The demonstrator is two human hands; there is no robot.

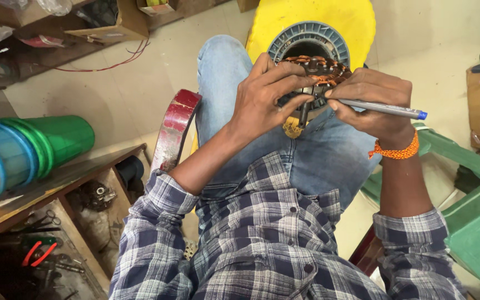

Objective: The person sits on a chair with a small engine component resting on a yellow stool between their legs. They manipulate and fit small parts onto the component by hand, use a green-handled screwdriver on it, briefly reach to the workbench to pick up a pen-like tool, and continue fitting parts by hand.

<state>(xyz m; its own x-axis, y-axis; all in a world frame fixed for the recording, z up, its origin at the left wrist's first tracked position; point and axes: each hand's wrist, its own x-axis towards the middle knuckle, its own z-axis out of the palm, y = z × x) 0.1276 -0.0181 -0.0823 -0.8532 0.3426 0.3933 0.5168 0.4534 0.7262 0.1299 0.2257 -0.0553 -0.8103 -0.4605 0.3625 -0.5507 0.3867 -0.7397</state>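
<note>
While the head camera looks down, a person in a checked shirt sits with a round motor part (316, 71) resting on the lap, up by the knees. It has a ring of copper wire coils on a dark core, and a short shaft sticks out of its middle.

The left hand (268, 94) curls over the near side of the motor part, fingers bent and pressing on the coils, thumb tucked under. The right hand (370, 100) holds the other side, and its fingers are closed around a grey pen (384, 109) with a blue cap. The pen lies flat and points out to the right. An orange thread band (398, 151) sits on that wrist.

Behind the hands a grey ribbed ring (306, 39) lies on a yellow stool (351, 19). A green plastic chair (473, 211) stands at the right, and stacked green and blue tubs (23, 150) sit on a wooden shelf at the left.

The motor part only rests on the jeans, so I think it could roll off if a hand lets go. The thin copper wire could also get scratched or snap if the fingers or the pen push too hard.
</note>
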